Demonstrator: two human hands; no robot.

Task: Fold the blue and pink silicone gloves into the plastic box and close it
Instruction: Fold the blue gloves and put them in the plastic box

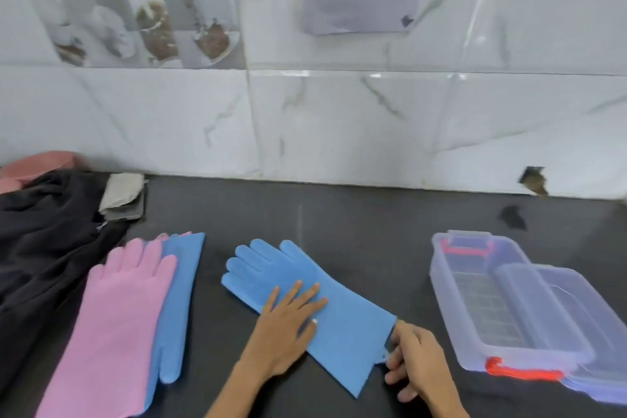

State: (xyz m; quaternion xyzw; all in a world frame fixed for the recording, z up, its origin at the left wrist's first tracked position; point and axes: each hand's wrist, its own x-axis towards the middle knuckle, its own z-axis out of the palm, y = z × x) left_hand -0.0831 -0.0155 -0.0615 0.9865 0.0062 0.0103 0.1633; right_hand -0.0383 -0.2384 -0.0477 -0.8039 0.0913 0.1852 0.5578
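Note:
A blue silicone glove (342,332) lies flat on the dark counter, fingers pointing to the far left. My left hand (288,326) presses flat on its palm area, fingers spread. My right hand (412,361) pinches the glove's cuff corner at the near right. To the left, a pink glove (112,326) lies on top of a second blue glove (179,299). The clear plastic box (475,326) with red latches stands open at the right, and its lid (570,302) leans across its right side.
A black cloth (44,248) is heaped at the far left, with a pink item (37,164) behind it and small folded grey cloths (124,195) beside it. A tiled wall (305,129) closes the back of the counter (339,214).

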